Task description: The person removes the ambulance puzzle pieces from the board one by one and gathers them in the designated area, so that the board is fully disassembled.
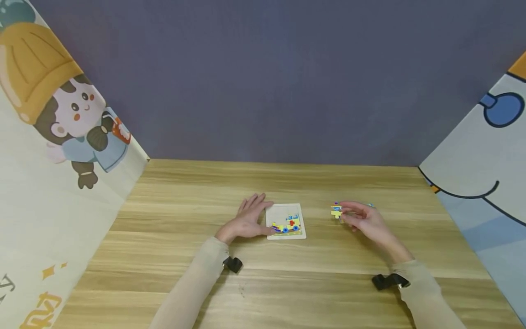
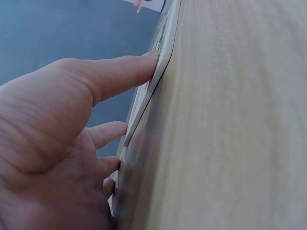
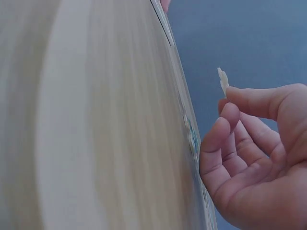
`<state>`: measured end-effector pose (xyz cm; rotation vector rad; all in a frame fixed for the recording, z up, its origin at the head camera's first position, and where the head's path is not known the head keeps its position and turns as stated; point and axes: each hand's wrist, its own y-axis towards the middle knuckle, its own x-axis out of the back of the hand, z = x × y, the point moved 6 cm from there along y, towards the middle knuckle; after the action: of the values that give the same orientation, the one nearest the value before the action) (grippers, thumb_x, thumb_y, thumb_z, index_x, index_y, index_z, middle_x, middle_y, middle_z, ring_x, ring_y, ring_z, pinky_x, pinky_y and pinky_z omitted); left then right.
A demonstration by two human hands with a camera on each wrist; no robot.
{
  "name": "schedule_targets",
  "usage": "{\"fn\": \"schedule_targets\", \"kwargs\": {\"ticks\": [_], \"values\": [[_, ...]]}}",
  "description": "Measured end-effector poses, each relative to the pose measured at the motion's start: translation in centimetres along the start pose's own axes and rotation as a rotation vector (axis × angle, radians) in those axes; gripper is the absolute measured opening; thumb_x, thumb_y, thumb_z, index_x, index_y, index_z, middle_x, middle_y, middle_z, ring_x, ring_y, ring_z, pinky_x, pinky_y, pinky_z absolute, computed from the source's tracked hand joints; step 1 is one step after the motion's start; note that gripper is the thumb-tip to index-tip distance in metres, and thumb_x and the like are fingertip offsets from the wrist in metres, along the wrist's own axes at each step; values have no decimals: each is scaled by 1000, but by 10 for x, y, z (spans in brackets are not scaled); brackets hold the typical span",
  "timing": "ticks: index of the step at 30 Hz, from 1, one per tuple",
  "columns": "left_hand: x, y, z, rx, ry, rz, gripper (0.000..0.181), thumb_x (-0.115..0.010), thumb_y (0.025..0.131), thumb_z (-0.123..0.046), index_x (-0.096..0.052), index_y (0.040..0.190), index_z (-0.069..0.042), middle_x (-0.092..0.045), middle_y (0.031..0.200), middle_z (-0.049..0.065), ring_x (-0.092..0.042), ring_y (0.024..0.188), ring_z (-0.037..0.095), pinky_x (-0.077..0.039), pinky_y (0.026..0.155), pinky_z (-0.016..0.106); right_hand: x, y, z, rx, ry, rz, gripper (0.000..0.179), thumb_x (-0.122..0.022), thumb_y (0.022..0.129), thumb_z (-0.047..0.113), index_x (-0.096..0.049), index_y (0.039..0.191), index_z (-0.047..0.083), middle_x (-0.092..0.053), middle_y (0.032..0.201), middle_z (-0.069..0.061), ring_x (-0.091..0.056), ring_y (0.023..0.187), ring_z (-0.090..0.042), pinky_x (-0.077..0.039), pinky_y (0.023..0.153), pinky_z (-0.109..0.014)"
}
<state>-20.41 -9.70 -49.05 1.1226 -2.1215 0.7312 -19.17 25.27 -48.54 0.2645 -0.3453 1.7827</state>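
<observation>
A square puzzle board (image 1: 285,234) lies flat on the table, its picture of a yellow vehicle with blue wheels partly filled in along the lower half. My left hand (image 1: 245,222) rests at the board's left side, fingers spread and straight. Its thumb presses on the board's rim (image 2: 152,91), seen edge-on in the left wrist view. To the right of the board, my right hand (image 1: 365,221) pinches a small yellow and blue jigsaw piece (image 1: 336,212) between thumb and index finger. The right wrist view shows that piece (image 3: 223,81) edge-on, raised above the tabletop.
Loose jigsaw pieces (image 3: 191,136) lie on the wood-grain table (image 1: 312,283) beside my right hand, mostly hidden behind it in the head view. A dark wall (image 1: 283,82) stands at the table's back, with cartoon-printed panels (image 1: 45,192) at both sides.
</observation>
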Motion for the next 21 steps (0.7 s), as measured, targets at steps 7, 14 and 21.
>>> {"fn": "schedule_targets", "kwargs": {"ticks": [7, 14, 21], "values": [[1, -2, -3, -16, -11, -10, 91, -80, 88, -40, -40, 163, -10, -10, 180, 18, 0, 168, 38, 9, 134, 60, 16, -5, -8, -30, -44, -3, 53, -72, 102, 15, -55, 150, -2, -72, 116, 5, -65, 78, -6, -58, 65, -26], [2, -2, -2, -12, 5, 0, 91, -82, 88, -43, -40, 164, -12, -11, 180, 16, 0, 168, 36, 8, 135, 58, 32, -11, -21, -70, -63, -16, 53, -70, 104, 17, -54, 149, -4, -71, 108, 15, -62, 78, -7, -55, 62, -26], [1, -2, -2, -6, 6, -3, 90, -82, 89, -42, -41, 163, -13, -12, 180, 16, -1, 168, 35, 7, 135, 58, 43, -15, -27, -86, -122, 35, 53, -66, 107, 18, -50, 150, -8, -71, 110, -5, -57, 70, -11, -51, 57, -28]]}}
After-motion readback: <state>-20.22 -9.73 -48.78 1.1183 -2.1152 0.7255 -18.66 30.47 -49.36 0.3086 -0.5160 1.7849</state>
